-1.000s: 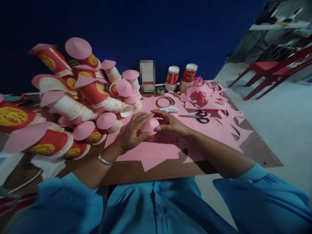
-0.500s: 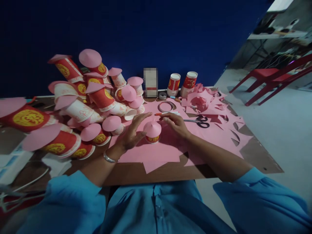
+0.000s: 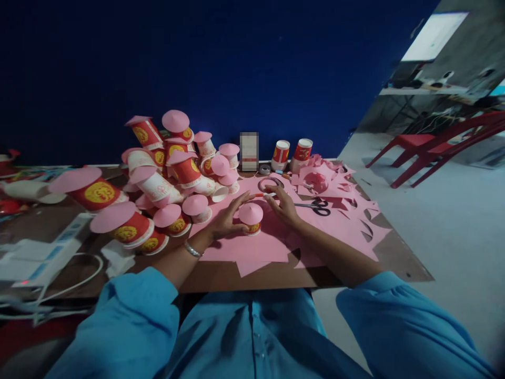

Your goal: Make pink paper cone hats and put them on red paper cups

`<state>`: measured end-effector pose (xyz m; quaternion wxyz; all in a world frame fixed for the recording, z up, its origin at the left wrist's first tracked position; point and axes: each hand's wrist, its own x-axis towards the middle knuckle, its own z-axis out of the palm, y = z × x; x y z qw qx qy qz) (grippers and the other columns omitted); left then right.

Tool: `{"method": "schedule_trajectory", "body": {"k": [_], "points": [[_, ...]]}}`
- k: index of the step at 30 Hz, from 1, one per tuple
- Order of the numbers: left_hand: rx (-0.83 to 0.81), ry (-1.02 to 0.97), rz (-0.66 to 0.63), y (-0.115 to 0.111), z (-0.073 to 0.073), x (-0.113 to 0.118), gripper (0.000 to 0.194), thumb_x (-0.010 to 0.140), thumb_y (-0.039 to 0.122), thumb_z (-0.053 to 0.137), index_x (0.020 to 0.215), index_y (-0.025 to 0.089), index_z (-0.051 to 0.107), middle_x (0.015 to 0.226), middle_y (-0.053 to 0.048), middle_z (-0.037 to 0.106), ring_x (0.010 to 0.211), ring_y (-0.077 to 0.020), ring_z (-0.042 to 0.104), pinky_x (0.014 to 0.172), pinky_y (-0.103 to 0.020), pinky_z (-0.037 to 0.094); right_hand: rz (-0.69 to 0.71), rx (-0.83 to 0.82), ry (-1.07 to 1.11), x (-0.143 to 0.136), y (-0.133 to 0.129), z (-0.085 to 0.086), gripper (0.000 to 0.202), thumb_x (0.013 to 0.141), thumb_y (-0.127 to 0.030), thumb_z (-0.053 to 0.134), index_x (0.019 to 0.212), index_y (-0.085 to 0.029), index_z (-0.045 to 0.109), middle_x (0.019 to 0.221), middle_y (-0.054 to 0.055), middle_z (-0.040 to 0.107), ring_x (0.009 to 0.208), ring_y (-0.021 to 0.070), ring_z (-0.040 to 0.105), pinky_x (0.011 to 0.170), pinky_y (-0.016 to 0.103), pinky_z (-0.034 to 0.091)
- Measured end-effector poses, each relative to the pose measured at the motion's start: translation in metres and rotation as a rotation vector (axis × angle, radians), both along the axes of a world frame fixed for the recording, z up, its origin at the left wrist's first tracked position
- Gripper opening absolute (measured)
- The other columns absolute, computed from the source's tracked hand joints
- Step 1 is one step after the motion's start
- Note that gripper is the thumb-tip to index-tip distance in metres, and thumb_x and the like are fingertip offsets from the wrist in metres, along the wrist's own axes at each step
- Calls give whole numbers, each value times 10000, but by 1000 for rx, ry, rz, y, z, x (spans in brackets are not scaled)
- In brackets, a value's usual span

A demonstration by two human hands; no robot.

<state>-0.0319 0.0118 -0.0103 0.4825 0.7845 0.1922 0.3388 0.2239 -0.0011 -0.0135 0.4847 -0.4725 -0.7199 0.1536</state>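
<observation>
A small red-and-yellow paper cup (image 3: 254, 229) stands upside down on the pink paper in front of me, wearing a pink paper cone (image 3: 251, 213) like a pointed hat. My left hand (image 3: 229, 220) is open to its left, fingers stretched forward and thumb close against the cup; whether it touches I cannot tell. On the other side, my right hand (image 3: 284, 209) is open, apart from the cone, with its fingers spread. An orange-and-white pen (image 3: 259, 195) lies behind the cup, near the fingertips of both hands.
Many cone-topped cups (image 3: 152, 184) are piled on the left. Scissors (image 3: 317, 207), a tape roll (image 3: 270, 184) and pink paper scraps (image 3: 323, 179) lie to the right. Two stacks of cups (image 3: 281, 152) stand at the back. A power strip (image 3: 59, 250) lies at far left.
The view has shifted, showing more of the table's left side. My left thumb has moved down from the cone's edge to beside the cup. Both hands stay around the cup.
</observation>
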Motion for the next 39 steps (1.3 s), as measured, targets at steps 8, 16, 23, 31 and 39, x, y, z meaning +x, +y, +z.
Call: {"method": "schedule_trajectory", "body": {"k": [8, 16, 23, 31, 39], "points": [[-400, -240, 47, 9, -16, -2, 830, 953, 766, 490, 1610, 263, 425, 1594, -172, 517, 1506, -378, 428, 1262, -588, 257, -229, -93, -794, -3, 34, 68, 563, 1041, -254, 488, 1593, -165, 423, 1380, 183, 628, 1266, 302, 582, 1041, 419, 503], [-468, -247, 99, 11, -17, -1, 731, 937, 734, 561, 1466, 231, 599, 1470, -171, 629, 1447, -356, 494, 1254, -567, 273, -301, -98, -951, -21, 118, 84, 891, 917, -304, 737, 1665, -156, 276, 1444, 234, 546, 1300, 363, 491, 1067, 453, 391], [-445, -215, 122, 9, -18, -5, 627, 984, 691, 509, 1388, 236, 660, 1487, -148, 629, 1426, -322, 530, 1248, -539, 326, -268, -135, -949, -20, 129, 63, 733, 947, -220, 651, 1619, -109, 379, 1401, 263, 573, 1259, 366, 511, 1035, 455, 378], [-464, -217, 126, 13, -22, -4, 626, 982, 691, 513, 1366, 221, 671, 1448, -151, 659, 1403, -318, 555, 1238, -523, 347, -228, -97, -773, -18, 85, 70, 316, 1027, -235, 516, 1262, -94, 673, 1268, 227, 654, 1167, 327, 573, 956, 402, 426], [-521, -225, 126, 12, -10, 0, 702, 916, 757, 566, 1326, 200, 684, 1392, -166, 691, 1381, -357, 567, 1214, -559, 353, -221, -141, -455, -5, 19, 61, 167, 1004, -258, 563, 920, -171, 677, 939, 93, 730, 854, 217, 654, 730, 296, 441]]}}
